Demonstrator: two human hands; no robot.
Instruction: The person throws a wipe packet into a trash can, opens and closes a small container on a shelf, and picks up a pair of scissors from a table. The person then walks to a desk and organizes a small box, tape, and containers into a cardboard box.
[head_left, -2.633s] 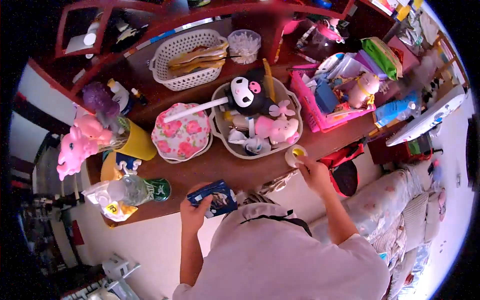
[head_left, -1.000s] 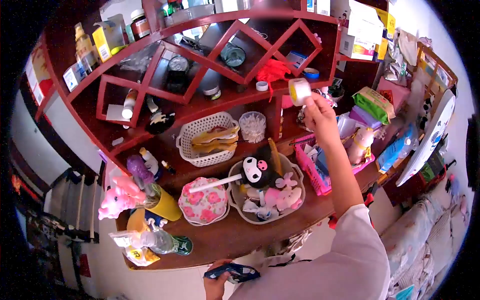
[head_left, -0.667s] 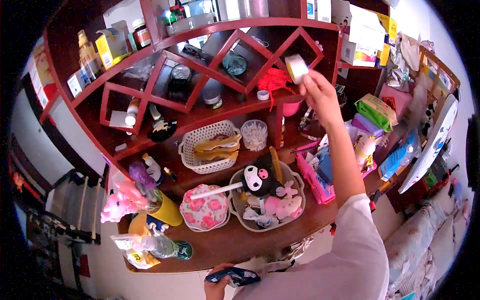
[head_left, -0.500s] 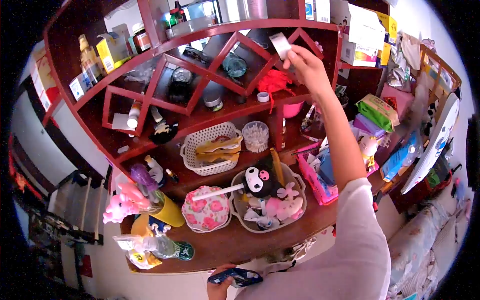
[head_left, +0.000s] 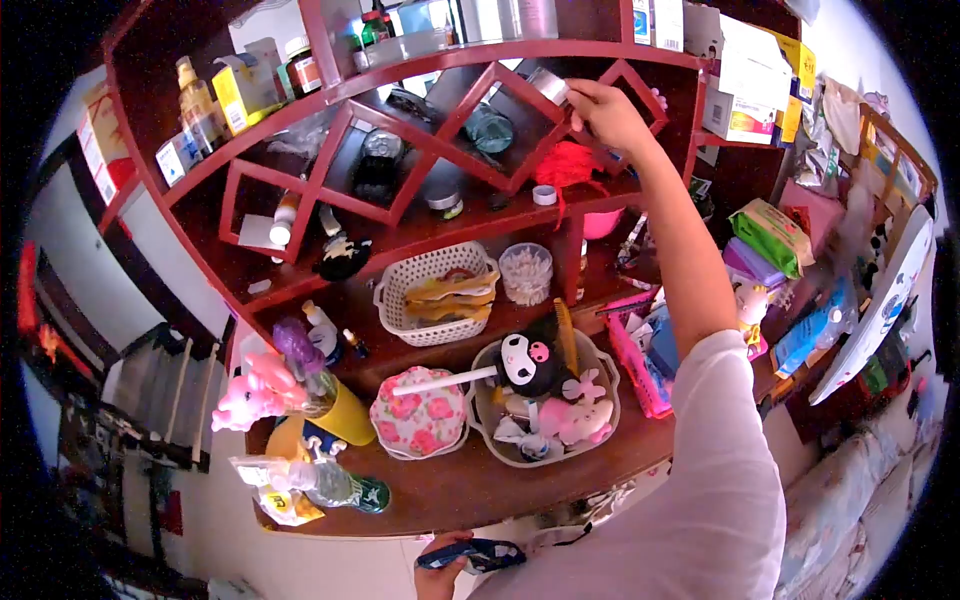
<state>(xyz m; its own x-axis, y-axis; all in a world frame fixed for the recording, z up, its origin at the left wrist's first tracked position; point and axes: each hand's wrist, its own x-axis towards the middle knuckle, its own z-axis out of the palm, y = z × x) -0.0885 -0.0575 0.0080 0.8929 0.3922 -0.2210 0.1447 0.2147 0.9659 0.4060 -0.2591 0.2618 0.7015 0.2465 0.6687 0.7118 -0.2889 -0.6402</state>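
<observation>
My right hand (head_left: 610, 118) is raised to the lattice shelf, its fingers closed on a small whitish, box-like item (head_left: 547, 86) that sits at the opening of a diamond compartment. Its exact kind I cannot make out. Just below the hand is a bundle of red yarn-like material (head_left: 568, 165), with a small white round lid-like piece (head_left: 544, 195) beside it. Low at the front, my left hand (head_left: 438, 566) grips a dark blue flat packet (head_left: 484, 553) in front of my body.
On the lower counter stand a white basket (head_left: 383, 300), a tub of cotton swabs (head_left: 526, 275), a floral box (head_left: 410, 430) and a bin of plush toys (head_left: 478, 428). A green-capped bottle (head_left: 365, 494) lies near the front edge. Wooden lattice bars (head_left: 425, 140) surround the right hand.
My right hand has carried the small whitish item slightly left and into the lattice opening, turning it. The view has shifted a little. My left hand still holds the packet.
</observation>
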